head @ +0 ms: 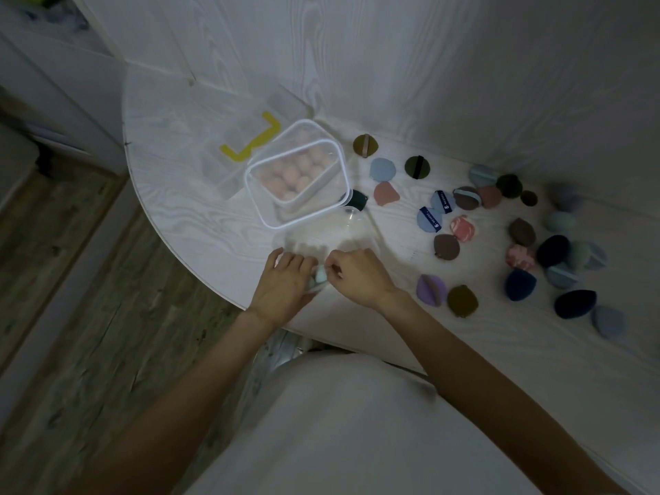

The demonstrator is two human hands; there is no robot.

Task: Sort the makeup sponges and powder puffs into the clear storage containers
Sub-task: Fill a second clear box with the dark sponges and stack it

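Note:
At the table's near edge, my left hand [285,280] grips a small clear container [316,285] with pale teal sponges [320,277] inside. My right hand [357,275] pinches at the sponge by the container's mouth. Behind them stands a large clear container [335,205] with a smaller clear box [296,173] of peach sponges set in it. Several powder puffs and sponges lie scattered to the right, among them a purple puff [431,289], an olive puff [462,300], a brown puff [446,246] and a dark navy sponge [520,284].
A clear lid with yellow clips [250,141] lies behind the containers on the white table [185,194]. A small clear cup [351,213] and a dark green item [357,200] sit beside the large container. White walls close in behind and right; wooden floor lies left.

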